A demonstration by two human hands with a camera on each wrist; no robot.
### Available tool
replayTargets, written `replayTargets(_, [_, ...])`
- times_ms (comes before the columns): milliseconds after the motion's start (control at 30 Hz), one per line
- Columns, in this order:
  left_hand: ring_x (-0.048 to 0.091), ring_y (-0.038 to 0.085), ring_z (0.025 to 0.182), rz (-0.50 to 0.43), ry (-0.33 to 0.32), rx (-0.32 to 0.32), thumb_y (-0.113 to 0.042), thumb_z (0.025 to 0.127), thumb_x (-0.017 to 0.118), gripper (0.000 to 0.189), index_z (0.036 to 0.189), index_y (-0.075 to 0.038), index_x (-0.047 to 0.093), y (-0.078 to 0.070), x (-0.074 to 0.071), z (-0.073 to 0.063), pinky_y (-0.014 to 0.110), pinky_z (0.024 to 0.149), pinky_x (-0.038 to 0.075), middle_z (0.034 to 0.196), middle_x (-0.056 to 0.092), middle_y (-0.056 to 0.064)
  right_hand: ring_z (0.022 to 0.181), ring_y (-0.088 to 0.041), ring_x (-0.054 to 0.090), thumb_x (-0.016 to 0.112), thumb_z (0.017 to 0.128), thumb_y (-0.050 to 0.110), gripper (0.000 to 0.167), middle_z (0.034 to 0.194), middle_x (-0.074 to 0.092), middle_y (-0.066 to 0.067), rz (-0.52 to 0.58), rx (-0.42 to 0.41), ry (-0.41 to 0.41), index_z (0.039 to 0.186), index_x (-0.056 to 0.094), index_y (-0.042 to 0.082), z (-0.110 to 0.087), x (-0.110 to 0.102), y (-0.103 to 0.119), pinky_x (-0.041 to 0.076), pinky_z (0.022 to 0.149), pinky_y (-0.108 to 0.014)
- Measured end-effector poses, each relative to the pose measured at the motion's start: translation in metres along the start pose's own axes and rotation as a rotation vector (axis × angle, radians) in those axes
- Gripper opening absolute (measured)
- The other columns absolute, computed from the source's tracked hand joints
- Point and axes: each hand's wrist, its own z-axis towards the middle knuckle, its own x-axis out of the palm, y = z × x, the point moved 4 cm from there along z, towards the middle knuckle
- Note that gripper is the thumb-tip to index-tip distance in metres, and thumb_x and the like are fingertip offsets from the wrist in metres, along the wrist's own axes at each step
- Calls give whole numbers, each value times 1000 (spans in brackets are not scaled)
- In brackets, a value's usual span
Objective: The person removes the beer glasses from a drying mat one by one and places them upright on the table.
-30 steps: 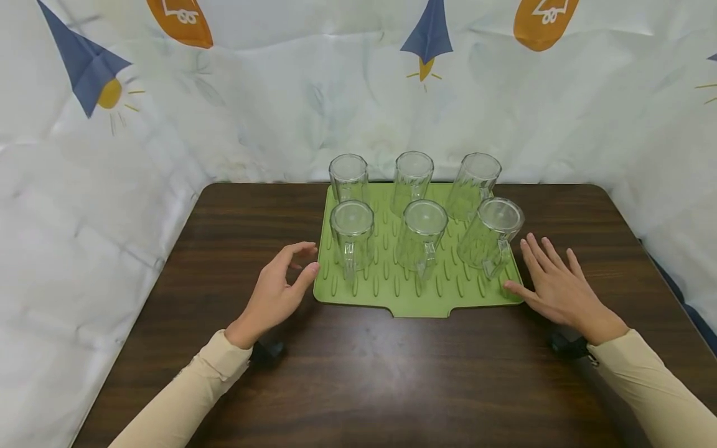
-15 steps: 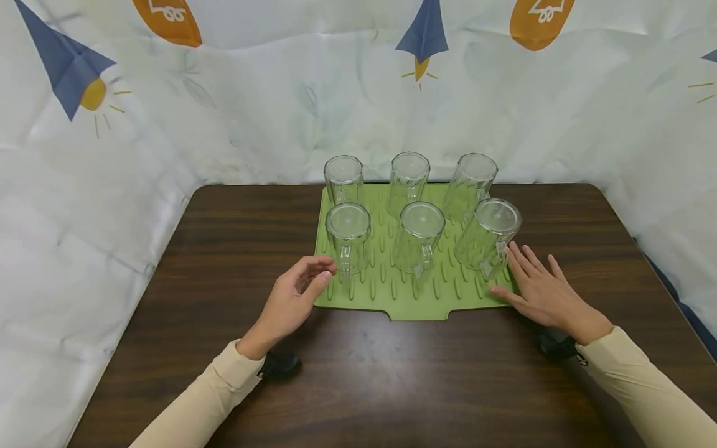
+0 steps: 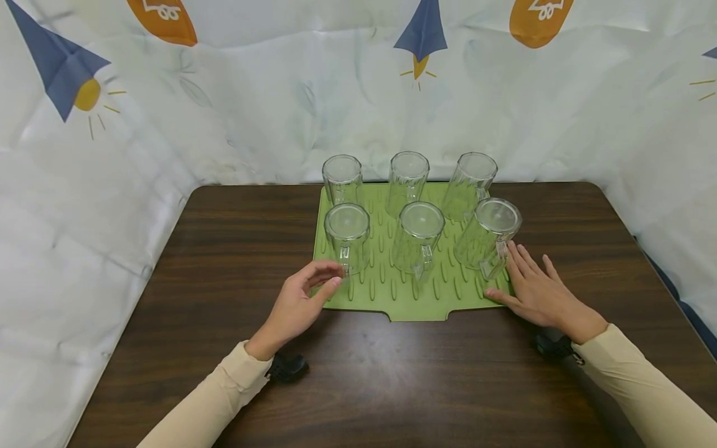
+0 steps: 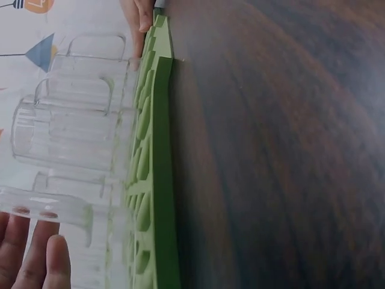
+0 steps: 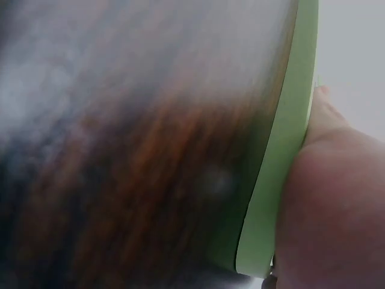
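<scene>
Clear glass mugs stand upside down in two rows on a ribbed green drying mat [image 3: 417, 308]. My left hand [image 3: 302, 305] is at the handle of the front-left mug [image 3: 348, 229], over the mat's front-left corner. In the left wrist view its loosely bent fingers [image 4: 37, 253] are right by the glass handle [image 4: 45, 201]; the thumb stands apart from it. My right hand [image 3: 542, 300] lies spread, palm down, over the mat's front-right corner. Its fingertips are beside the front-right mug [image 3: 487, 239]; contact with the glass cannot be told.
Near the front row's middle mug [image 3: 420, 236] stand the back-row mugs [image 3: 407, 180], close to a white printed curtain [image 3: 269, 112]. The dark wooden table [image 3: 392, 386] reaches out on both sides of the mat. Each wrist carries a black camera band [image 3: 287, 367].
My left hand has moved right, from beside the mat to the front-left mug's handle. My right hand has slid slightly left, nearer the front-right mug. The mugs keep their places on the mat.
</scene>
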Motion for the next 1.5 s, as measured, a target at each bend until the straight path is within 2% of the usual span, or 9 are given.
replayTargets(133, [67, 0, 115, -88, -1, -6, -11, 103, 64, 27, 129, -5, 61, 1, 4, 2, 19, 101, 58, 127, 69, 17, 160, -50, 7, 47, 101, 68, 104, 173, -3, -26, 3, -2, 2, 163, 5, -4, 0, -1, 1, 2, 123, -79])
replayTargets(267, [68, 1, 113, -109, -10, -3, -10, 102, 65, 26, 128, -5, 61, 3, 8, 3, 19, 100, 58, 126, 69, 18, 160, -50, 7, 47, 101, 68, 103, 173, -3, -26, 6, -2, 3, 164, 5, -4, -1, -1, 2, 1, 123, -78])
replayTargets(400, [68, 1, 112, -129, -38, -1, -7, 101, 66, 27, 126, -2, 61, 5, 12, 3, 19, 99, 58, 125, 68, 21, 160, -50, 7, 47, 102, 67, 103, 173, -3, -26, 5, -1, 1, 163, 5, -4, -2, -1, 2, 1, 123, -78])
replayTargets(533, [70, 1, 107, -195, -78, -30, -1, 96, 70, 28, 123, 4, 61, 7, 14, 5, 19, 95, 60, 122, 67, 23, 160, -50, 7, 46, 102, 67, 103, 174, -5, -25, 11, -3, 0, 164, 4, -3, -1, -2, 2, 1, 123, -78])
replayTargets(767, [71, 2, 101, -303, -157, -56, 8, 92, 71, 26, 115, 12, 60, 9, 17, 6, 18, 91, 61, 111, 68, 7, 160, -50, 6, 47, 102, 67, 103, 174, -7, -24, 25, -5, 5, 164, 1, 0, -1, -4, 4, 0, 122, -79])
replayTargets(1000, [69, 1, 100, -306, -181, -13, 9, 92, 69, 23, 113, 12, 59, 10, 20, 7, 15, 88, 60, 110, 67, 4, 160, -51, 6, 47, 101, 67, 104, 173, -5, -25, 24, -5, 0, 164, 1, -2, -2, -4, 4, -1, 122, -79])
replayTargets(1167, [69, 6, 99, -293, -178, -8, 5, 93, 71, 24, 111, 11, 58, 11, 21, 7, 15, 84, 59, 107, 66, -5, 160, -50, 5, 47, 101, 68, 105, 173, -5, -25, 18, -3, 3, 164, 1, -2, -2, -3, 4, -2, 122, -79])
replayTargets(1367, [68, 7, 98, -300, -170, -38, -1, 93, 73, 27, 112, 9, 57, 11, 21, 8, 16, 81, 59, 105, 65, -8, 160, -50, 5, 47, 101, 68, 104, 174, -6, -24, 24, -2, 3, 164, 2, -2, -3, -2, 3, -3, 122, -79])
replayTargets(1500, [67, 5, 97, -314, -169, -58, 5, 93, 71, 24, 112, 10, 56, 10, 22, 7, 15, 80, 59, 105, 65, -5, 160, -50, 4, 46, 101, 69, 105, 173, -7, -24, 31, 1, 5, 164, 1, -2, -3, -1, 3, -4, 122, -79])
